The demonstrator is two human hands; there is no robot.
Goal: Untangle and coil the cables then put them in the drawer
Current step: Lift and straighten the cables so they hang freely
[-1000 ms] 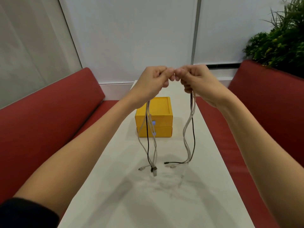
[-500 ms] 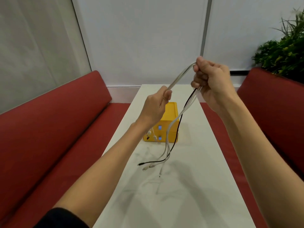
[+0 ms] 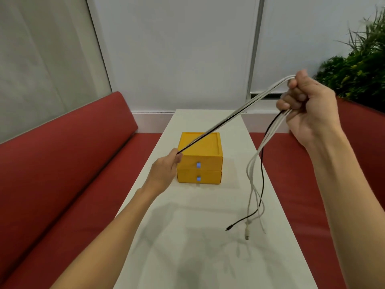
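Table (image 3: 208, 257) white, btwn red benches (image 3: 62, 174); left hand (image 3: 164, 170) pinches cables (image 3: 229, 115), right hand (image 3: 308, 109) clenched on them.

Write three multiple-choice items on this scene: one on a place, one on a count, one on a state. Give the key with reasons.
1. Where does the yellow drawer box stand?
A. on a red bench
B. on the white table
C. on the floor

2. How many drawers does it have?
A. one
B. two
C. four

3. How do the cables run between the left hand and the right hand?
A. coiled in a ring
B. slack on the tabletop
C. stretched straight

Key:
1 B: the box sits on the tabletop.
2 B: two stacked fronts show.
3 C: they form one straight line from hand to hand.
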